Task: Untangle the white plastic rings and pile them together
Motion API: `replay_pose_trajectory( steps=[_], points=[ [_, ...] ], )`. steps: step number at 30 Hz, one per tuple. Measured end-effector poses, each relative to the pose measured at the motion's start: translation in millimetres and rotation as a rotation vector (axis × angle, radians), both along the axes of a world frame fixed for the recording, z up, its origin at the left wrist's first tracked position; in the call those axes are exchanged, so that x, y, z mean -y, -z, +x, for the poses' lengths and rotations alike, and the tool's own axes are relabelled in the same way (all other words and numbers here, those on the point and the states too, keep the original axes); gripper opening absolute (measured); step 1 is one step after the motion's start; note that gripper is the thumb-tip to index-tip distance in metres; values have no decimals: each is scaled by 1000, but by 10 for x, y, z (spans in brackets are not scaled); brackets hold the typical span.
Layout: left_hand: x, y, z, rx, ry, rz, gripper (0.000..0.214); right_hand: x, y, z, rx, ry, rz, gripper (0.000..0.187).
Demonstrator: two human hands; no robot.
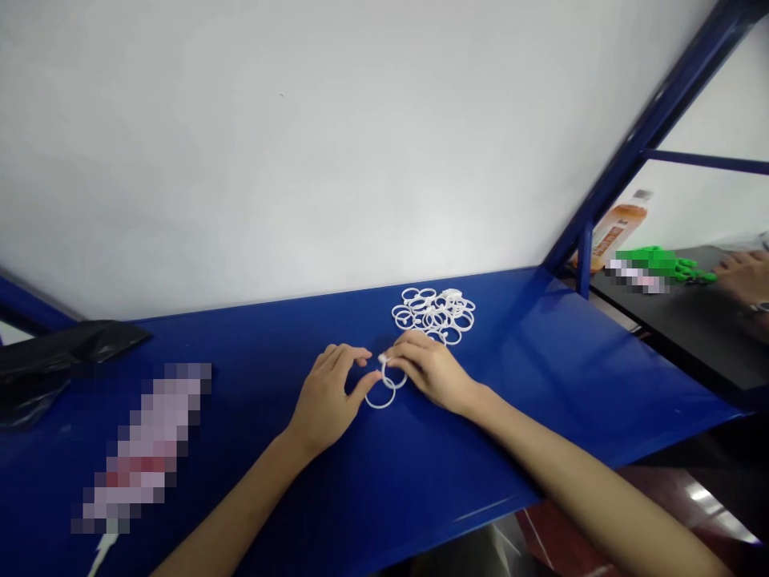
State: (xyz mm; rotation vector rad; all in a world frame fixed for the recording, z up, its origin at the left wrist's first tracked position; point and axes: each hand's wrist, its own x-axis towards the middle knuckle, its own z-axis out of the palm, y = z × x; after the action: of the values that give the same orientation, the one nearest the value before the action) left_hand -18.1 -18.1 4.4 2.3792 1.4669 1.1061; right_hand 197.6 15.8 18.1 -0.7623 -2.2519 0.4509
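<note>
Two thin white plastic rings overlap between my hands, low over the blue tabletop (448, 449). My right hand (436, 370) pinches the upper white ring (393, 387) near its small knob. Just below and left of it is the lower white ring (380, 407); whether the two are linked I cannot tell. My left hand (328, 397) is open, thumb and forefinger apart, its thumb tip at the rings' edge. Beyond my right hand lies a loose pile of similar white rings (433, 311), several of them with small knobs.
A black plastic bag (72, 346) and a pixelated object with a white cable (103, 549) lie at left. A blue frame post (625, 164) rises at right. Past it, a black table (673, 316) holds an orange bottle (622, 224), green items (658, 260) and another person's hand (745, 276).
</note>
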Motion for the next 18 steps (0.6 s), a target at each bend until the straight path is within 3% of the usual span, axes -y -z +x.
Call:
replay_pose_trajectory(
  steps=[6, 10, 13, 18],
  points=[
    [43, 36, -8, -229, 107, -109, 59, -336, 46, 258, 26, 384, 50, 26],
    [54, 40, -10, -264, 159, -116, 57, -476, 80, 337, 119, 571, 107, 28],
    [53, 30, -4, -260, 156, -108, 49, -487, 71, 338, 197, 640, 128, 33],
    [43, 3, -3, -254, 136, -78, 44, -352, -35, 305, 216, 631, 144, 38]
  ],
)
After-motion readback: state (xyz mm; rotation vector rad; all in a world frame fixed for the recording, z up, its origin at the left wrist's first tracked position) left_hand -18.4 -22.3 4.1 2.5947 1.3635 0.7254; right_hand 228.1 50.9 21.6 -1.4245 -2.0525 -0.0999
